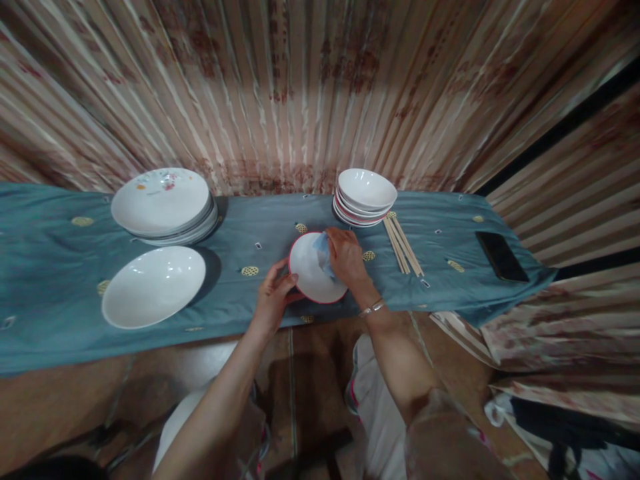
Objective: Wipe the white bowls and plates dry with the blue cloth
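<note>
A white bowl with a red rim [313, 283] is in front of me near the table's front edge. My left hand [274, 293] grips its left side, with the thumb over the rim and the other fingers outside. In my right hand [345, 257] is a light blue cloth [323, 252], pressed against the inside of the bowl at its upper right. The fingers are closed round the cloth and hide part of it. A bracelet circles my right wrist.
Stacked bowls [367, 190] stand behind, beside several wooden chopsticks [404, 247]. A black phone [501, 257] lies far right. At left are stacked plates [163, 203] and a large white bowl [154, 287]. A blue patterned cloth [250, 233] covers the table; a curtain [300, 100] hangs behind.
</note>
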The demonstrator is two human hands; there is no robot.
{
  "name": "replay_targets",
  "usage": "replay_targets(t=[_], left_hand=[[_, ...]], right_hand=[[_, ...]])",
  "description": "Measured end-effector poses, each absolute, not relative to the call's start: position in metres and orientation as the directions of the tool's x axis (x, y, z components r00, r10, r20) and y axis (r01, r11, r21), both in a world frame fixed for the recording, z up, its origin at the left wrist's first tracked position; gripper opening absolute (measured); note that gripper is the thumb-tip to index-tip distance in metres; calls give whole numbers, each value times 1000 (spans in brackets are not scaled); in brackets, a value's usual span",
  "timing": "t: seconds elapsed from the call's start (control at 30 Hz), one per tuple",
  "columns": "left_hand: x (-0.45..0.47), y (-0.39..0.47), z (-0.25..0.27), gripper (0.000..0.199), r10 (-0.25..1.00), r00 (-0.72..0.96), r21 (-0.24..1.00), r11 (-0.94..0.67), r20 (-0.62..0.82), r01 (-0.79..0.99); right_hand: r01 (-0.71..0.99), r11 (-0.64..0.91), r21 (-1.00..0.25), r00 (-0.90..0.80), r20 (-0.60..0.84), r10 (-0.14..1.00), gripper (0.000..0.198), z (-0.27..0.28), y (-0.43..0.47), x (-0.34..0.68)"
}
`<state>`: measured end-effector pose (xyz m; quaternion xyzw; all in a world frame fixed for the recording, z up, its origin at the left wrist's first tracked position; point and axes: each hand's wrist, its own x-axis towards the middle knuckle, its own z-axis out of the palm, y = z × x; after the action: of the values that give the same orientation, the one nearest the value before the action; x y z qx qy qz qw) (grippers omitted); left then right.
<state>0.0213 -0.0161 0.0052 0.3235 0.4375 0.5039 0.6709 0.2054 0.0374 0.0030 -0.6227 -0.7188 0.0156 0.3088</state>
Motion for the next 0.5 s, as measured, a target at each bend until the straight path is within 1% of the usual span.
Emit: replay_targets(t=[0.17, 0.4, 0.5], left_hand=[[22, -18, 6, 57, 952, 116, 873, 306, -283, -381], [22, -17, 4, 52, 951, 104, 856, 308, -292, -416], [22, -17, 5, 53, 953, 104, 861, 302, -284, -410]], right_hand=[[879, 353, -321, -185, 453, 872, 38, 12, 37, 190], [826, 494, -273, -341, 455, 822, 35, 21, 26, 162], [810, 522, -266, -370, 459, 808, 34, 23, 23, 161]])
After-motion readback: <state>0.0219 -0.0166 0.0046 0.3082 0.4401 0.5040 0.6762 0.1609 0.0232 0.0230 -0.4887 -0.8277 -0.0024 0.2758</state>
